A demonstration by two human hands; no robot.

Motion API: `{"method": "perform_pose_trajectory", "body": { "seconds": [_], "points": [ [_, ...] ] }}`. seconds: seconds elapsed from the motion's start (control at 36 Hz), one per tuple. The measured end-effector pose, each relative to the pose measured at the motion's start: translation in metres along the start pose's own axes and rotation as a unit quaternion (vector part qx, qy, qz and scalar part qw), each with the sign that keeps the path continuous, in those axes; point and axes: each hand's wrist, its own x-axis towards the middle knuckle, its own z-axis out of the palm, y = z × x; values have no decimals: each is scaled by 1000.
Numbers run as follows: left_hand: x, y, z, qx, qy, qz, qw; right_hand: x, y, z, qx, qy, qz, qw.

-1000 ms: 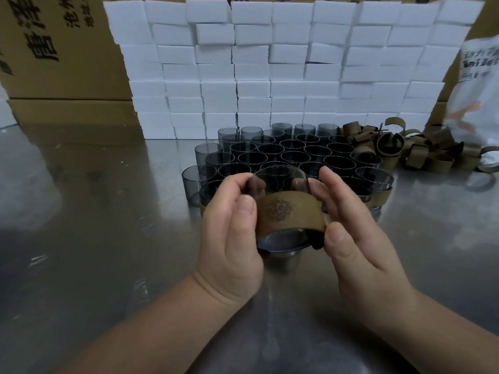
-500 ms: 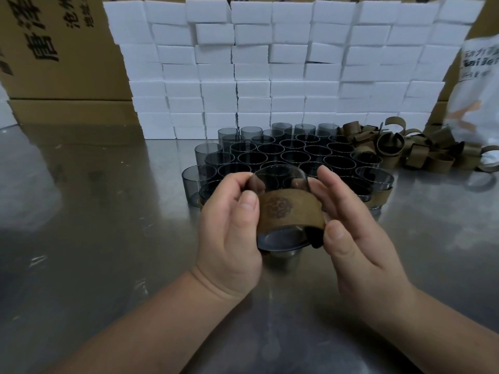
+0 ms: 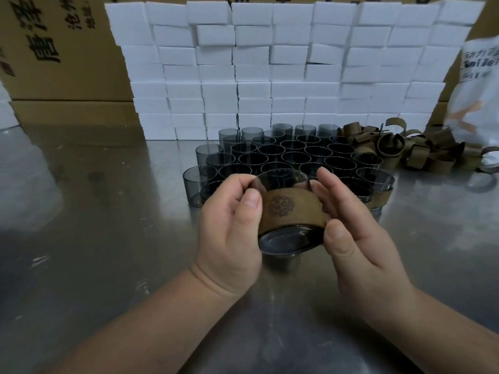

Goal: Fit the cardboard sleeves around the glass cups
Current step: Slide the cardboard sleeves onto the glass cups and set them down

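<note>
I hold one smoky glass cup (image 3: 280,180) above the steel table, tilted with its base toward me. A brown cardboard sleeve (image 3: 293,210) with a round printed emblem wraps the cup's lower half. My left hand (image 3: 229,230) grips cup and sleeve from the left, thumb on the sleeve. My right hand (image 3: 353,233) presses the sleeve from the right with thumb and fingers. Behind them stand several bare glass cups (image 3: 294,155) in a tight cluster. Loose cardboard sleeves (image 3: 413,151) lie heaped at the right.
A wall of stacked white boxes (image 3: 270,71) rises behind the cups. Large brown cartons (image 3: 54,49) stand at the back left, a white plastic bag (image 3: 478,85) at the far right. One sleeved cup (image 3: 380,193) stands at the cluster's right edge on the steel table (image 3: 94,225).
The held cup has tipped a little, showing more of its base. The sleeve sits slightly lower toward the base. Both hands stay in nearly the same place.
</note>
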Motion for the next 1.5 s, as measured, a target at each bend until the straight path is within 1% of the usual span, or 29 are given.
{"method": "perform_pose_trajectory", "body": {
  "seconds": [0.36,0.47,0.64,0.92,1.08,1.5],
  "points": [
    [1,-1,-2,-3,-15,-10,1000,-2,4,-3,22,1,25,999],
    [2,-2,-3,20,-17,-7,1000,-2,5,-4,22,5,26,999],
    [2,-3,-4,20,-28,-3,999,0,4,-2,41,9,36,998],
    [2,-4,-6,26,-33,-7,999,2,1,-3,25,-15,17,999],
    [2,-7,-8,24,-39,-10,999,3,5,-7,-1,-25,26,999],
    [3,-5,-9,42,-54,0,998,2,6,-8,24,-35,76,996]
  ]
}}
